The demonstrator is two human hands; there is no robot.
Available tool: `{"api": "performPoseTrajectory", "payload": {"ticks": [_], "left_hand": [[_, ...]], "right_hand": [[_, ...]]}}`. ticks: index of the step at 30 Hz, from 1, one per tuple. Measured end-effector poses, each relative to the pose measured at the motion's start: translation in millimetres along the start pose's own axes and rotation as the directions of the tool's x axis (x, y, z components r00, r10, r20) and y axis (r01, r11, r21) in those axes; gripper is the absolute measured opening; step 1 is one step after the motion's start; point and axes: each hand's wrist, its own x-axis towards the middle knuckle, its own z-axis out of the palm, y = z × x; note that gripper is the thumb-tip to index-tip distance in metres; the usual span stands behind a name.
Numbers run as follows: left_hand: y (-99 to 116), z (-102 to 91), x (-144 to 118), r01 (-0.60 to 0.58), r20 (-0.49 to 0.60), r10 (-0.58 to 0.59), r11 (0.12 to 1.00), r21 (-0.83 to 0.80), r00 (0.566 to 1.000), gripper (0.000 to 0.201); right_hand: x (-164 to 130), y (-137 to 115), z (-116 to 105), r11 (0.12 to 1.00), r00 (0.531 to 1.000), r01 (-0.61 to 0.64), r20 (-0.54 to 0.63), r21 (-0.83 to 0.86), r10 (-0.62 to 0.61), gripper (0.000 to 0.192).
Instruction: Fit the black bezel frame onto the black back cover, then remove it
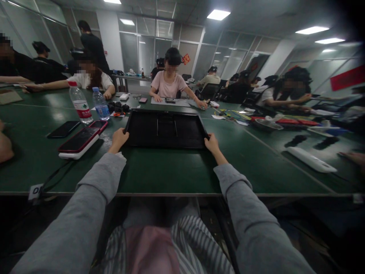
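Observation:
A black rectangular tray (139, 133) with a raised rim lies on the green table (168, 171) in front of me. In its middle a U-shaped outline or bracket shows. My left hand (119, 139) grips the tray's left edge, thumb on top of the rim. On the opposite side, my right hand (211, 143) is closed around the right edge near the front corner. The undersides of the fingers are hidden by the rim, and both arms are stretched forward.
Left of the tray stand a red-capped bottle (81, 106) and a blue-capped bottle (101, 106). Nearby lie a red-cased phone (80, 139) and a black phone (64, 129). A white elongated device (310, 159) rests at right. A person in pink (171, 84) sits opposite.

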Motion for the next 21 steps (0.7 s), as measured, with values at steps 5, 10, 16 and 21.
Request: {"api": "performPoseTrajectory", "payload": {"ticks": [5, 10, 16, 21], "left_hand": [[-13.3, 0.6, 10.4, 0.035, 0.054, -0.032, 0.998, -0.054, 0.998, 0.049], [-19.9, -1.8, 16.6, 0.057, 0.085, -0.048, 0.994, -0.097, 0.995, 0.046], [-22.0, -2.3, 17.1, 0.101, 0.132, -0.077, 0.977, -0.19, 0.988, 0.047], [-17.7, -10.9, 10.4, 0.133, 0.102, -0.11, 0.957, -0.259, 0.989, 0.039]], "right_hand": [[8.6, 8.5, 10.1, 0.989, 0.991, -0.132, 0.043, 0.072, 0.129, 0.051], [15.3, 25.5, 16.1, 0.984, 0.999, -0.029, 0.041, 0.177, 0.022, 0.058], [14.9, 27.0, 14.0, 0.974, 0.998, -0.032, 0.058, 0.225, 0.02, 0.06], [5.5, 17.3, -2.7, 0.923, 0.963, -0.201, 0.236, 0.328, 0.126, 0.062]]}}
